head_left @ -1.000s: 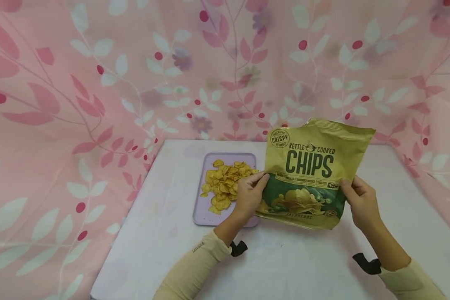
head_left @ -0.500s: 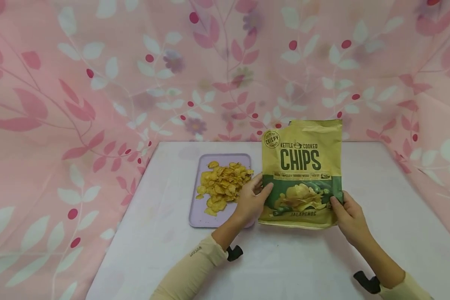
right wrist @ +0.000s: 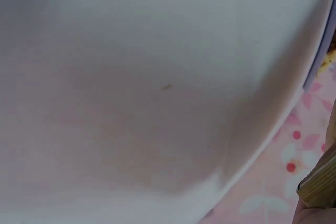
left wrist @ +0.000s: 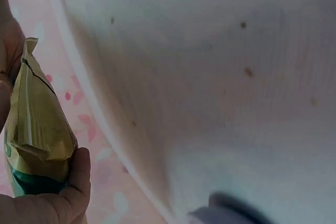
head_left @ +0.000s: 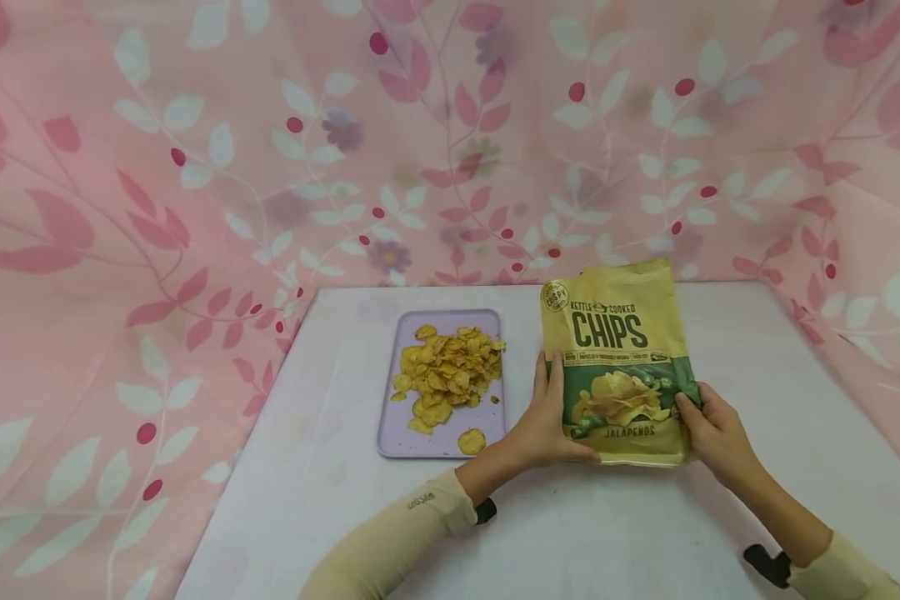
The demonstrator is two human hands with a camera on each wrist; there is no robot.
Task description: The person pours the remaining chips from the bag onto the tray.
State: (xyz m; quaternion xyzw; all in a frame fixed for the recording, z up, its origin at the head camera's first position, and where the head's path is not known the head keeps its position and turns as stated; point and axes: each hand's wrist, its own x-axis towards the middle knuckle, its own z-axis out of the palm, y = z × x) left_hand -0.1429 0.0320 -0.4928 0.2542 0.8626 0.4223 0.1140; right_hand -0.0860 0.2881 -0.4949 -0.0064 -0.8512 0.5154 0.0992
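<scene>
A green and gold bag of jalapeño chips (head_left: 607, 333) is held up over the right half of the table in the head view, its printed front toward me and its top tilted slightly left. My left hand (head_left: 546, 429) holds its lower left side, with fingers up along the edge and thumb across the bottom. At the lower right edge, my right hand (head_left: 720, 433) pinches the bag, thumb in front. The left wrist view shows the bag's crimped end (left wrist: 39, 135) between both hands. Only a corner of the bag (right wrist: 319, 184) appears in the right wrist view.
Left of the bag lies a lilac tray (head_left: 397, 437) with a heap of potato chips (head_left: 450, 371) on it. One single chip (head_left: 472, 442) lies near its front edge. A white cloth (head_left: 315, 500) covers the table, and a floral pink curtain (head_left: 420, 167) hangs behind.
The bag has turned from a rightward tilt to a slight left lean. My left hand has slid down to its lower left corner. The chip at the tray's front edge has come into view.
</scene>
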